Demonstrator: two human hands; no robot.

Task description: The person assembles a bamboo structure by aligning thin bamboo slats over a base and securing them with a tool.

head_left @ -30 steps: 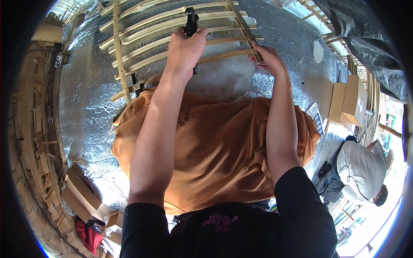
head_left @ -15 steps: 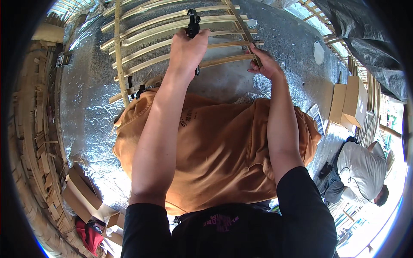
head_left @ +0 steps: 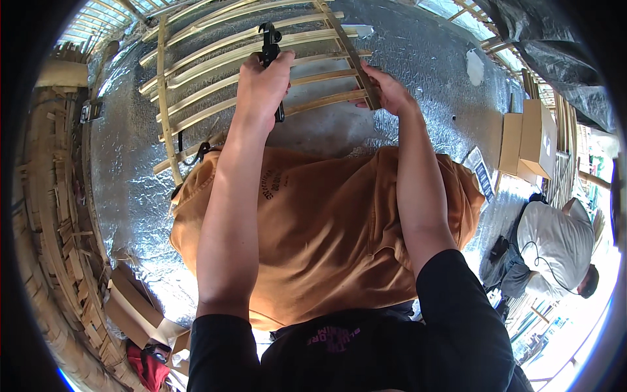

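Only got the head view here, so going off that: the slatted wooden frame [head_left: 328, 78] is up ahead of the person's lap, over a silver sheet [head_left: 127, 160] that covers the ground. The left hand [head_left: 264, 83] is closed round a black tool [head_left: 268, 47], held roughly upright over the middle of the slats. Can't tell if the tool actually touches any of them. The right hand [head_left: 389, 93] is curled loosely around the lower end of the dark rail [head_left: 351, 52], fingertips tucked partly behind it. As for how far along it is, I'd call the basic layout pretty much there: a row of slats already spans from the pale left pole [head_left: 164, 98] to the dark rail, some ends poking out past it. What I can't tell is which joints are actually fastened; they're too small, and the left forearm hides part of the lowest slat. So any fixing left is a guess, though the tool in hand makes me think it's not finished. There's also a black clamp-like thing [head_left: 202, 153] near the pole's lower end, just above the brown cloth [head_left: 313, 215] on the lap.
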